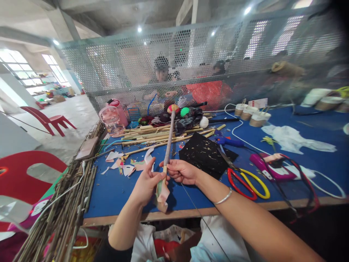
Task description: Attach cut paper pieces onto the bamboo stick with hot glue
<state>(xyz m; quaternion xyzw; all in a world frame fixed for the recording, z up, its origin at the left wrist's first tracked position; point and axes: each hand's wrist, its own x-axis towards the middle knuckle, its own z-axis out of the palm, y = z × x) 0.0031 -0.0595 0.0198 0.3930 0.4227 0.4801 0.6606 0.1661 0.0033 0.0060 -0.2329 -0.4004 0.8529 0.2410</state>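
2 hands hold 1 stick (169, 140) tilted over the bench (114, 189) edge. Left hand (147, 182) is pinched on its lower end and the loose paper strip (163, 194); right hand (181, 171) grips just beside. Risk: a slackened pinch could let the strip unwind.

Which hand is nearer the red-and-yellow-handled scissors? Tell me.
Right. The right hand pinches the stick, apart from the scissors but on their side; the left hand holds the stick's paper-wrapped lower end, farther from them.
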